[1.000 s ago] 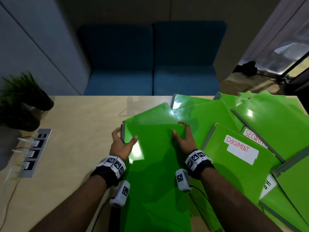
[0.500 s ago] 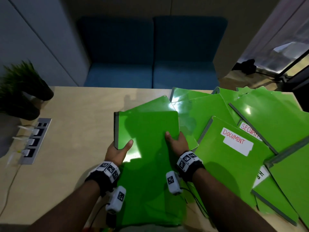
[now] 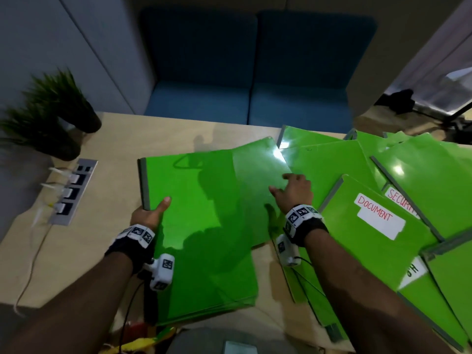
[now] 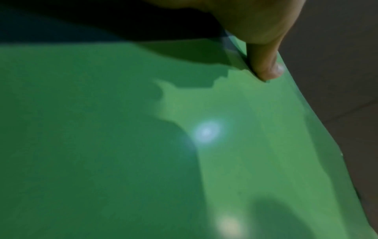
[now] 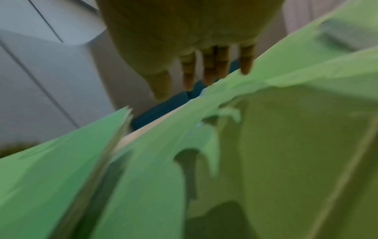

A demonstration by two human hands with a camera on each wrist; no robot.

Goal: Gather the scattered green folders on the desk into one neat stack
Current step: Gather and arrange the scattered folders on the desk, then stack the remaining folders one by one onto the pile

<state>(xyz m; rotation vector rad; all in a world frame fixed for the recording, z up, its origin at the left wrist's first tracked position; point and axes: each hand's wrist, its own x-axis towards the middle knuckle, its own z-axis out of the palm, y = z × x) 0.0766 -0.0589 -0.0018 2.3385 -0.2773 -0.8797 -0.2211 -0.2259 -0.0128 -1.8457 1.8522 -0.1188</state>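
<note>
A stack of green folders (image 3: 201, 226) lies in front of me on the desk (image 3: 89, 251). My left hand (image 3: 153, 213) grips the stack's left edge, with the thumb (image 4: 266, 64) pressed on the top cover. My right hand (image 3: 293, 190) is off the stack, its fingers (image 5: 246, 64) straight and spread over the right edge of a tilted folder (image 3: 258, 162) that lies partly under the stack. More green folders overlap at the right, one labelled DOCUMENT (image 3: 370, 251) and one with a partly hidden red label (image 3: 434, 180).
Two dark potted plants (image 3: 51, 118) stand at the desk's far left, with a socket strip (image 3: 71, 190) and white plugs beside them. A cable (image 3: 30, 264) trails toward the near edge. A blue sofa (image 3: 255, 72) sits behind the desk.
My right hand has let go of the stack's right edge and moved right and farther away. My left hand keeps its grip, lower on the left edge. The stack now lies flatter.
</note>
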